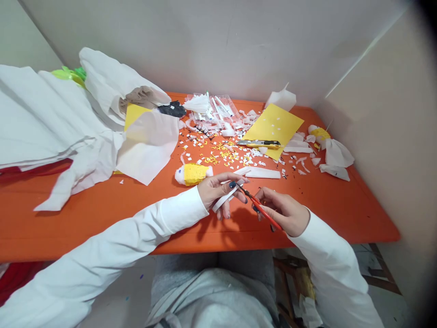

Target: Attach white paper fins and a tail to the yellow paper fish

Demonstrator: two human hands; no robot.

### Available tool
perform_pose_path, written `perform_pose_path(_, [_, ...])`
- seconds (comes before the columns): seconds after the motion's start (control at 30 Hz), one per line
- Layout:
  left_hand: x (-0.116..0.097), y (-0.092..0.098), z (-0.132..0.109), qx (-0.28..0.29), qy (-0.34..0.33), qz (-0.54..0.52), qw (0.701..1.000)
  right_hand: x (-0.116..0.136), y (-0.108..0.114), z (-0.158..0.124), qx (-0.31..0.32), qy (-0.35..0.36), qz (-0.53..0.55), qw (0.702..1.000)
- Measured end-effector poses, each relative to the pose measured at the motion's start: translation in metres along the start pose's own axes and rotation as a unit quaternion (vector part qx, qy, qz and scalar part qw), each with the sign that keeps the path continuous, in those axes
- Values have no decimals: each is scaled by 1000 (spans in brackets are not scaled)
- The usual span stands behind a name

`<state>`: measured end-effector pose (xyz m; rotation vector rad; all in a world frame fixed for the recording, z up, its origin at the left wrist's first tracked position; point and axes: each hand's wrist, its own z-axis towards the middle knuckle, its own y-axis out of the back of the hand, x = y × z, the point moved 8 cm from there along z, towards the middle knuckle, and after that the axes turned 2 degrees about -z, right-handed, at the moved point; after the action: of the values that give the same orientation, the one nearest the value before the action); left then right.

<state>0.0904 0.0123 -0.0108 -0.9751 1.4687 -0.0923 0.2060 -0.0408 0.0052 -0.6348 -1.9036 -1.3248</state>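
Between the thumb and fingers of my left hand [218,191] is a narrow white paper strip [222,200]. My right hand [282,207] grips red-handled scissors [261,208], whose dark blades reach the strip's upper end near my left fingertips. Just beyond my left wrist lies a small fish-shaped figure [194,174] with a white head and a yellow paper-covered body. Behind my hands a folded white strip [262,173] rests flat on the orange table [307,205]. My fingers partly hide the blade tips.
Tiny yellow, white and black paper scraps [221,152] litter the middle. A yellow utility knife [259,144] lies across a yellow sheet [273,127]. Behind stands a clear box of pens [218,108]. Large white paper [51,118] covers the left; another yellow-and-white figure [319,133] sits far right.
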Motion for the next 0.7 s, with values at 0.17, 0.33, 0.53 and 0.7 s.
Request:
perform_pose_path(0.17, [0, 1, -1, -9, 4, 4, 1000, 5, 0, -1, 8, 11, -26, 1000])
perform_pose_path(0.33, [3, 2, 1, 5, 1, 0, 1000, 5, 2, -1, 22, -10, -52, 998])
perform_pose_path(0.53, [6, 3, 3, 15, -2, 7, 1000, 8, 0, -3, 28, -6, -51, 998])
perform_pose_path(0.7, [4, 0, 2, 20, -3, 7, 1000, 11, 1, -5, 30, -14, -73, 997])
